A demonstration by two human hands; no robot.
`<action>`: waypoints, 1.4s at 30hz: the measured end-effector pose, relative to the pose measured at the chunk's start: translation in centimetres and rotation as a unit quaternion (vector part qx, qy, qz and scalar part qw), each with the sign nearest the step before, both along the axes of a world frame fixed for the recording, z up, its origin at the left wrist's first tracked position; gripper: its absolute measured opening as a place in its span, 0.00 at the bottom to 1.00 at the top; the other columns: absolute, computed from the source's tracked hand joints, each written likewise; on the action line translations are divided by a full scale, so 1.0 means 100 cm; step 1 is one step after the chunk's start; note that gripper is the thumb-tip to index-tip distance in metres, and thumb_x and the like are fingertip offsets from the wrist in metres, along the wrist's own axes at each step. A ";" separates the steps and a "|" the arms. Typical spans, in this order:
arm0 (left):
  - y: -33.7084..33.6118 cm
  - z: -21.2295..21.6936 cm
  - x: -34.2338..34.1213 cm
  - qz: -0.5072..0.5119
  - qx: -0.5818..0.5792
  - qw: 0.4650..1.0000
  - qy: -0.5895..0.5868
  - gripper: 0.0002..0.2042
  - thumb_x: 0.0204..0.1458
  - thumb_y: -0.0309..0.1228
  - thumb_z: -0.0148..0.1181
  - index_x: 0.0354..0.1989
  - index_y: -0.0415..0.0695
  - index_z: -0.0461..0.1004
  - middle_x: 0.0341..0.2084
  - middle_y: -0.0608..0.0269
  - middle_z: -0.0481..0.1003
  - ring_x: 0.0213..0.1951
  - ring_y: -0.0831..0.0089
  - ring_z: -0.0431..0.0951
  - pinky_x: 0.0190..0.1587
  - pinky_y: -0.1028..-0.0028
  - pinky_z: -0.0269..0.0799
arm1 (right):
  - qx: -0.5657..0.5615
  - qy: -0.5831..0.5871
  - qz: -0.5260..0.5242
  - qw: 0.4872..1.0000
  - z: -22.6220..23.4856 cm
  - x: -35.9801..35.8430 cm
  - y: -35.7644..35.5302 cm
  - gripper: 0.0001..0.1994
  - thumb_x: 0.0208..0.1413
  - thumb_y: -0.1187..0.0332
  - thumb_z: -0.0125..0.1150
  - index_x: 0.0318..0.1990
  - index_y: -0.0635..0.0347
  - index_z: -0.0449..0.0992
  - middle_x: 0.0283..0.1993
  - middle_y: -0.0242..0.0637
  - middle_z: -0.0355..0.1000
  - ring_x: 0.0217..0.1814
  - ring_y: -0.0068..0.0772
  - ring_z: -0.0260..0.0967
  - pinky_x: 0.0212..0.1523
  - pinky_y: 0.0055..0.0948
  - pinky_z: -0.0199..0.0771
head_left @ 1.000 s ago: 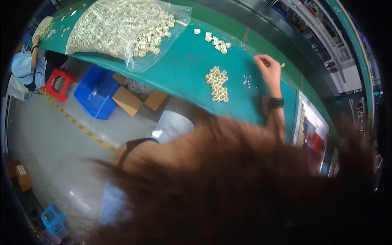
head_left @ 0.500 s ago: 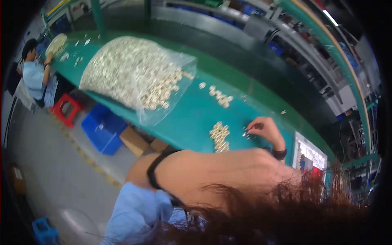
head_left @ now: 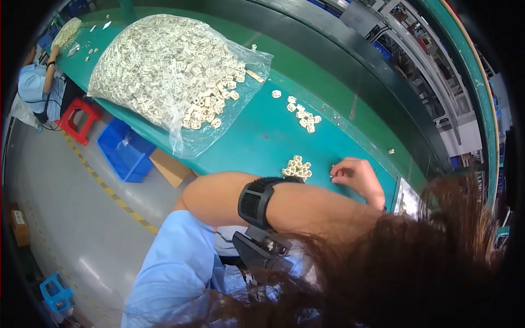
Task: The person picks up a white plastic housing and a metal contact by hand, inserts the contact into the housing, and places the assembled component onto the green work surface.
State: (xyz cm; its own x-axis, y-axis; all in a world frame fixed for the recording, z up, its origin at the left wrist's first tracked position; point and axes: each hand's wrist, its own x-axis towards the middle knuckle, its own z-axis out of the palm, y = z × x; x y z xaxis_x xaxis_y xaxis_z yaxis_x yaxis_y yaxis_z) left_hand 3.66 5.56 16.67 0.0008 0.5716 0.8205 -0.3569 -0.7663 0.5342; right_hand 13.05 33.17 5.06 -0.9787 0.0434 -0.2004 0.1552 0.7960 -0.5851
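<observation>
My right hand (head_left: pixel 356 176) is at the right of the green tabletop (head_left: pixel 240 147), with thumb and fingers pinched together. A tiny dark bit shows at the fingertips, too small to name. Just left of this hand lies a small heap of cream-coloured, hollow block-like parts (head_left: pixel 297 167). My left forearm (head_left: pixel 322 205), with a black strap (head_left: pixel 257 201) around it, reaches across the lower view to the right. Dark hair (head_left: pixel 383 268) hides its far end, so my left hand does not show.
A big clear plastic bag (head_left: pixel 158 71) full of the same parts lies open on the table. More loose parts (head_left: pixel 303 116) lie farther back. At right, a white tray (head_left: pixel 407 199) is partly covered. A blue bin (head_left: pixel 126 150), a red stool (head_left: pixel 79 120) and a co-worker (head_left: pixel 41 87) are at left.
The view has shifted, and bag, bin and co-worker now appear higher and farther left. My left forearm covers less of the tabletop, and hair hides more of the tray. The right hand stays pinched.
</observation>
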 end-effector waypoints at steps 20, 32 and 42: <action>0.035 -0.117 -0.142 0.400 -0.375 0.758 0.353 0.06 0.65 0.24 0.65 0.48 0.47 0.83 0.43 0.63 0.83 0.45 0.65 0.85 0.46 0.65 0.81 | 0.102 -0.059 0.068 0.991 0.014 -0.008 -0.001 0.08 0.56 0.68 0.78 0.41 0.54 0.85 0.37 0.38 0.82 0.36 0.42 0.80 0.40 0.42 0.77; 0.034 -0.146 -0.128 0.518 -0.316 0.645 0.465 0.15 0.56 0.26 0.75 0.51 0.54 0.83 0.51 0.71 0.79 0.55 0.63 0.82 0.51 0.63 0.86 | 0.031 0.115 0.013 0.993 -0.006 -0.007 -0.029 0.06 0.57 0.74 0.79 0.41 0.58 0.87 0.39 0.36 0.83 0.40 0.42 0.83 0.41 0.37 0.84; 0.037 -0.154 -0.133 0.541 -0.328 0.623 0.460 0.15 0.54 0.26 0.77 0.49 0.52 0.83 0.45 0.72 0.81 0.50 0.64 0.83 0.48 0.64 0.85 | 0.009 0.150 0.025 0.988 -0.007 -0.002 -0.023 0.07 0.57 0.72 0.80 0.42 0.58 0.88 0.41 0.36 0.84 0.40 0.42 0.83 0.40 0.39 0.84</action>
